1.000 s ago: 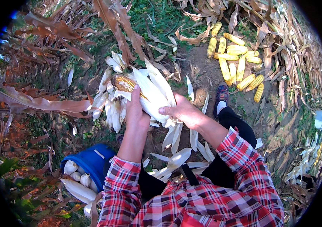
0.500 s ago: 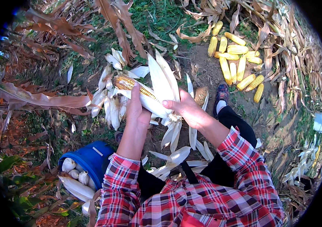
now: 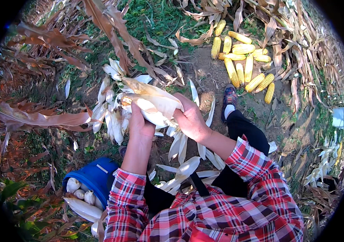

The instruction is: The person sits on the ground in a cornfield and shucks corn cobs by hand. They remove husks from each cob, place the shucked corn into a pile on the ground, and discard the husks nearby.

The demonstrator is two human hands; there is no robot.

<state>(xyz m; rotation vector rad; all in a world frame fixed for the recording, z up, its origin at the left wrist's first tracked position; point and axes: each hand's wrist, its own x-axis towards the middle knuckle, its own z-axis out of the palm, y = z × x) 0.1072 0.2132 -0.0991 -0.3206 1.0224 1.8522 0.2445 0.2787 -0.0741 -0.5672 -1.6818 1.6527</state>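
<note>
With twelve o'clock straight ahead and my two hands as the centre of the dial, dry brown cornstalks bank up from about one round to two o'clock, at the far edge of view. The blue bucket sits at seven, its mouth turned toward eight and showing pale ears in husk. At two, well apart from my hands, a loose group of bare yellow cobs lies on the soil. A heap of stripped husks spreads just beyond my left hand, between nine and ten, and more loose husks lie around five o'clock, near my lap. My shoe shows close to three. My left hand is closed around the near side of the ear of corn, its thumb by the tip. My right hand is clamped on a flap of husk at the butt end, its thumb hidden from me. The ear lies between both hands, at one o'clock from the left and nine from the right, tip aimed at ten. A small patch of golden-brown kernels peeps out at that tip.
</note>
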